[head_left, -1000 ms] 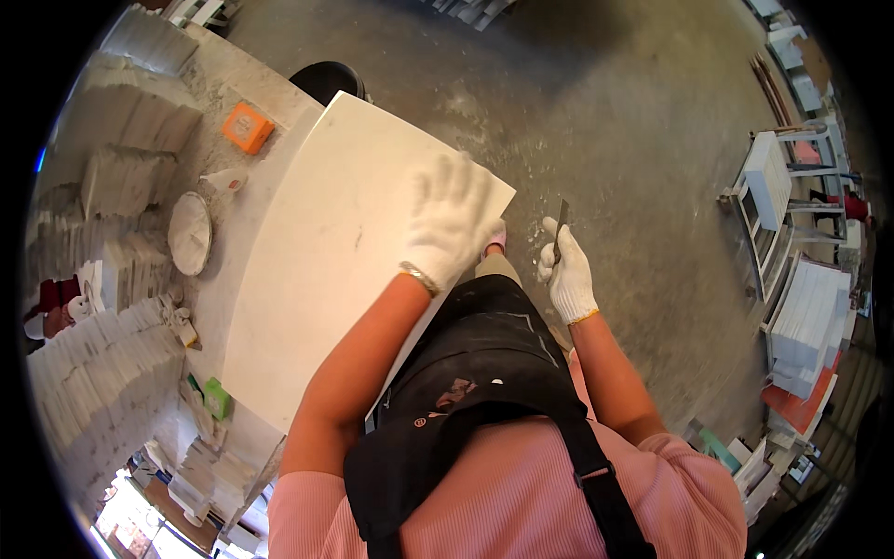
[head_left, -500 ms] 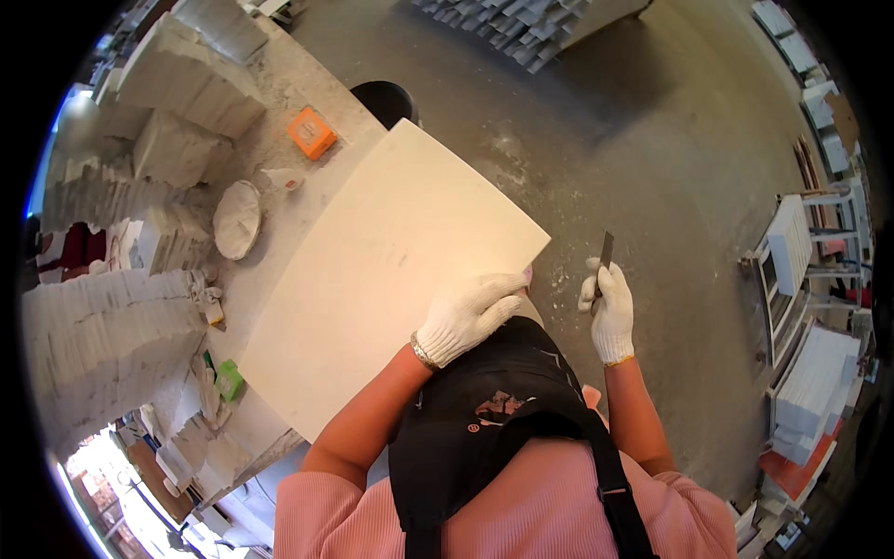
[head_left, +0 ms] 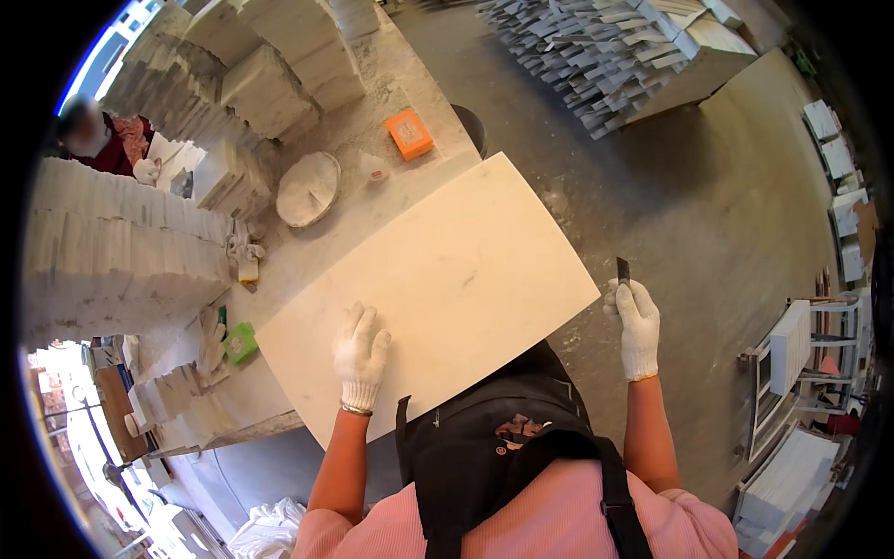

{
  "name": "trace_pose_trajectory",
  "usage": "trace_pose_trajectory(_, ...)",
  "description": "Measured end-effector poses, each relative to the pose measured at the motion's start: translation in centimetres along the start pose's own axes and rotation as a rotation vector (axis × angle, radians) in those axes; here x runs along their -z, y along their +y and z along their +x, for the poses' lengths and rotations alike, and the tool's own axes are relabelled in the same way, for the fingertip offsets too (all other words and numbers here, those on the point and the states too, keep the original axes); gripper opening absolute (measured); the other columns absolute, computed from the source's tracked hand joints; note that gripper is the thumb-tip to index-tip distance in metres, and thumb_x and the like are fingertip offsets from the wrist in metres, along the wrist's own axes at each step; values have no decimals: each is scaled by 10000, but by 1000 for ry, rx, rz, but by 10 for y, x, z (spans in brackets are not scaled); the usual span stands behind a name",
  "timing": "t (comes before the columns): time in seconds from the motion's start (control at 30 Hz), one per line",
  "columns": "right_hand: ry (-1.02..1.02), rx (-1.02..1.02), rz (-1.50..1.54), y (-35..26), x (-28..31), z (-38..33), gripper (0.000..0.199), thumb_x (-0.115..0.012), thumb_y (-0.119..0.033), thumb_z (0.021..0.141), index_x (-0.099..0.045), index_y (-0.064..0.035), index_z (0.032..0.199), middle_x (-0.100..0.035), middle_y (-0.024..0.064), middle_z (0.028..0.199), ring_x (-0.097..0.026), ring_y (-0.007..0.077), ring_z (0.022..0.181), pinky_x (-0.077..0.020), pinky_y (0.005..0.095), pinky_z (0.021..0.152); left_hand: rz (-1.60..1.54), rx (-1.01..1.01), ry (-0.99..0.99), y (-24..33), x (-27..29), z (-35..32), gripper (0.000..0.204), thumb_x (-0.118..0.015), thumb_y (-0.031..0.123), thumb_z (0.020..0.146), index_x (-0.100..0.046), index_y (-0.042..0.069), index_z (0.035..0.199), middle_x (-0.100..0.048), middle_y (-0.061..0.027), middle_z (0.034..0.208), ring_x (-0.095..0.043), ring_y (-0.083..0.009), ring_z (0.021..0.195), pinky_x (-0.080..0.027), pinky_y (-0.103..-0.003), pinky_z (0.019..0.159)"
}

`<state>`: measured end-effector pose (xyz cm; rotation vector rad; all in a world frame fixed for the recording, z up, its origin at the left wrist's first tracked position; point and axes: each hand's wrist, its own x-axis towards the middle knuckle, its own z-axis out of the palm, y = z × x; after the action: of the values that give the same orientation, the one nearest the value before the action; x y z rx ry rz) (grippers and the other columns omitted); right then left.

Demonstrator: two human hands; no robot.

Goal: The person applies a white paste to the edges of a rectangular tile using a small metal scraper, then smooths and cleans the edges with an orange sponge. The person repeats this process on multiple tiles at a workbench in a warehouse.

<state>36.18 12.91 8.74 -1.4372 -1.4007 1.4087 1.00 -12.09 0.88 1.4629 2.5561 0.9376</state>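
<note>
left hand (head_left: 361,356) flat on pale stone slab (head_left: 433,289), blade to the right
right hand (head_left: 636,326) clenches a small dark blade (head_left: 623,271) upright just off the slab's right corner; slab overhangs the bench (head_left: 372,200).

A large stone slab (head_left: 438,279) lies on the surface (head_left: 372,130), overhanging its near edge; a bowl (head_left: 309,189) and small box (head_left: 410,133) sit behind it, tile stacks (head_left: 121,252) along the left edge.
</note>
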Motion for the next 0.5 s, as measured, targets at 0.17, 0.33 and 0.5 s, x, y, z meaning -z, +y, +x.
trace_pose_trajectory(0.17, -185, 406, -331, 4, -34, 32, 175, -680, -140, 939, -706, -1, 1041, -716, 104, 1099, -669, 231, 1048, -514, 343, 934, 82, 95, 29, -9, -3, -10, 513, -728, 254, 884, -613, 92, 1357, -525, -201, 1487, -464, -444, 1385, -396, -507, 1111)
trace_pose_trajectory(0.33, -399, 787, -534, 6, -77, 91, 130, -707, -132, 876, -716, -24, 949, -709, 151, 1205, -637, 338, 1178, -496, 429, 1004, 213, 153, -10, 10, -13, -1, 576, -732, 272, 869, -583, 94, 1396, -476, -215, 1527, -413, -467, 1416, -342, -528, 1156)
trace_pose_trajectory(0.5, -472, 706, -456, 0, -105, 175, 182, -680, -201, 915, -719, -34, 976, -687, 161, 1270, -618, 335, 1213, -473, 411, 1035, 377, 204, -94, 33, -18, 5, 578, -695, 190, 893, -549, 72, 1440, -420, -250, 1562, -382, -469, 1441, -371, -503, 1151)
